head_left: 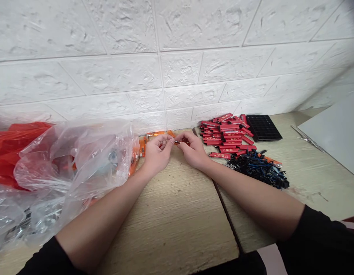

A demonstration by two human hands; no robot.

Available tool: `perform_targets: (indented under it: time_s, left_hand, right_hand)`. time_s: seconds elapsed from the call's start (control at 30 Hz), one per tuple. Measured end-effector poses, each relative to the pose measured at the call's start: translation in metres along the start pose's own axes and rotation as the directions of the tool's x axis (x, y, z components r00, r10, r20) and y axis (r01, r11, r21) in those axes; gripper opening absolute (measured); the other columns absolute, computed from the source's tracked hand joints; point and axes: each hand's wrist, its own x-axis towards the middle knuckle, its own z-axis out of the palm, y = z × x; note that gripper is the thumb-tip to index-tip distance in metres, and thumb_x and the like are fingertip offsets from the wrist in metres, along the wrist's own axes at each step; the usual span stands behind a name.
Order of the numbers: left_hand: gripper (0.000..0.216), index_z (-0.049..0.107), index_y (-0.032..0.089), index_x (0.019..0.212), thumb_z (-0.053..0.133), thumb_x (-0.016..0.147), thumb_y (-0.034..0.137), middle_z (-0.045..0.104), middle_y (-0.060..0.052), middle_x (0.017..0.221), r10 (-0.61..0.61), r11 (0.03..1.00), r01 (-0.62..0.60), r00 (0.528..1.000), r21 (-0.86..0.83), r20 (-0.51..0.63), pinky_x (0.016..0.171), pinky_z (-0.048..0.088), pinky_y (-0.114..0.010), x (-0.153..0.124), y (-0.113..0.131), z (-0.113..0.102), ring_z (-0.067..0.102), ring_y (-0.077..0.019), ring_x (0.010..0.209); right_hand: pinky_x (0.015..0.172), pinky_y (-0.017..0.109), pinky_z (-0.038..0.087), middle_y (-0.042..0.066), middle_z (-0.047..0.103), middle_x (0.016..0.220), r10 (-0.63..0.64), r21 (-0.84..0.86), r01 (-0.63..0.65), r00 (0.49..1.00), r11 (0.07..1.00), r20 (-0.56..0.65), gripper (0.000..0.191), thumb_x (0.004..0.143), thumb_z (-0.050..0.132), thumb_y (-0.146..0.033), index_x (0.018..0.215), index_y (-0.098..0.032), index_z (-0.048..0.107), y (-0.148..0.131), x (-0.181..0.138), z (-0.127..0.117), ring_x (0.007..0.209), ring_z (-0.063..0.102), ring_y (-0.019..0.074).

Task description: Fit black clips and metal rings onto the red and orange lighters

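Observation:
My left hand (156, 152) and my right hand (194, 149) meet at the back of the wooden table (177, 214), fingers pinched together on a small red and orange piece (177, 142) held between them. The piece is too small to name. Orange parts (154, 134) lie just behind my left hand by the wall. A stack of red lighters (227, 135) sits right of my right hand. A heap of small black and blue parts (258, 168) lies beside my right forearm.
A crumpled clear plastic bag (70, 168) with red plastic (10, 145) beneath fills the table's left side. A black gridded tray (263, 128) stands behind the lighters. A grey board (334, 133) leans at the far right. A white brick-patterned wall (177, 57) backs the table.

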Motion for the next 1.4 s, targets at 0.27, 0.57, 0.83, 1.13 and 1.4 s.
perform_targets:
  time_s: [0.27,0.57,0.83,1.13,1.4]
  left_hand:
    - [0.019,0.072,0.019,0.092,0.073,0.095,0.038,0.061,-0.001,0.076,-0.011,0.999,0.011,1.0,-0.032,-0.009,0.057,0.035,-0.027,0.0,0.009,0.001,0.049,-0.0136,0.064]
    - [0.015,0.071,0.019,0.09,0.07,0.096,0.033,0.069,-0.004,0.086,-0.027,0.999,0.026,0.999,-0.025,-0.026,0.066,0.044,-0.029,0.002,0.009,0.0,0.061,-0.017,0.078]
    - [0.016,0.072,0.02,0.089,0.07,0.095,0.034,0.07,-0.004,0.087,-0.031,0.999,0.031,0.999,-0.03,-0.026,0.067,0.045,-0.029,0.002,0.009,0.0,0.062,-0.0173,0.079]
    - [0.016,0.073,0.019,0.09,0.07,0.095,0.034,0.072,-0.004,0.088,-0.018,0.999,0.018,1.0,-0.036,0.001,0.068,0.045,-0.029,0.002,0.011,0.0,0.063,-0.017,0.079]
    - [0.015,0.075,0.019,0.092,0.072,0.095,0.034,0.074,-0.004,0.088,-0.012,0.998,0.013,1.0,-0.062,0.011,0.067,0.047,-0.028,0.002,0.009,0.0,0.064,-0.0171,0.078]
  right_hand:
    - [0.079,0.036,0.048,0.004,0.071,0.09,-0.005,0.018,0.006,1.0,1.0,-0.016,0.009,0.086,0.061,-0.024,0.087,-0.02,0.069,0.002,0.0,0.001,0.085,0.064,0.0198]
    - [0.081,0.037,0.05,0.003,0.073,0.093,0.011,0.038,-0.01,1.0,0.999,-0.008,0.01,0.086,0.061,-0.024,0.089,-0.021,0.071,0.002,0.0,0.0,0.087,0.065,0.0199]
    - [0.082,0.037,0.05,0.003,0.072,0.093,0.012,0.023,-0.012,1.0,1.0,-0.002,0.01,0.085,0.06,-0.024,0.088,-0.021,0.07,0.0,-0.001,0.0,0.087,0.065,0.02]
    - [0.08,0.035,0.048,0.003,0.071,0.09,0.005,0.014,-0.005,1.0,1.0,-0.012,0.009,0.085,0.06,-0.026,0.085,-0.02,0.068,-0.003,0.0,-0.001,0.085,0.063,0.0193]
    - [0.079,0.035,0.047,0.002,0.069,0.088,0.021,0.006,-0.021,1.0,1.0,0.006,0.007,0.087,0.061,-0.026,0.085,-0.021,0.067,-0.003,0.0,-0.001,0.085,0.061,0.0193]
